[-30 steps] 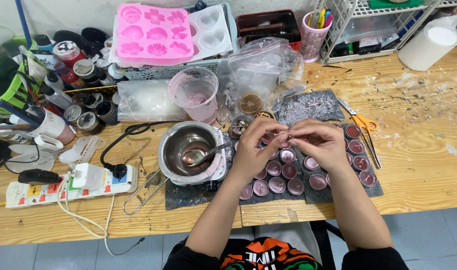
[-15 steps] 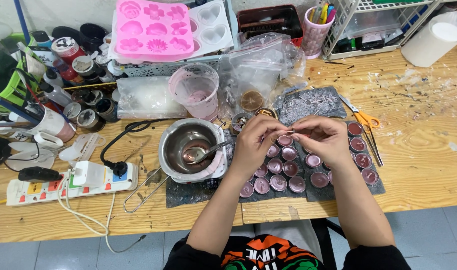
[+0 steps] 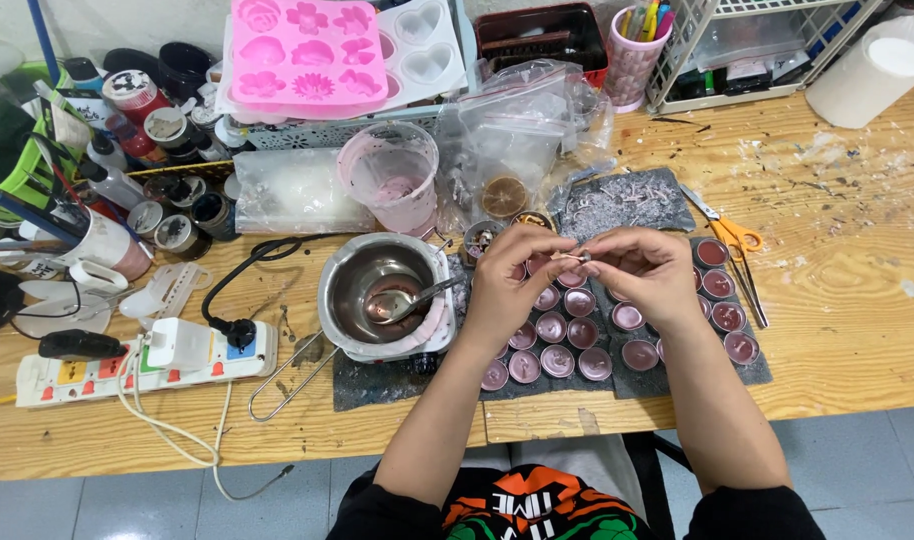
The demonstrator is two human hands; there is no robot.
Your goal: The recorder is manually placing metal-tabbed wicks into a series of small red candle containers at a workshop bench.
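My left hand (image 3: 512, 270) and right hand (image 3: 642, 268) together pinched a tiny silvery metal piece (image 3: 584, 257) above the small round pink-filled tins (image 3: 557, 360) on the dark mat (image 3: 377, 385).

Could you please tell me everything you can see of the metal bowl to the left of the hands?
The metal bowl is round, shiny, steel-looking and stands upright on the wooden table, on a dark mat, left of the person's left hand, which does not touch it. A little pinkish-red liquid pools at its bottom. A spoon rests inside, handle leaning over the right rim. Pale pink residue coats the lower right rim. A wire handle sticks out toward the lower left.
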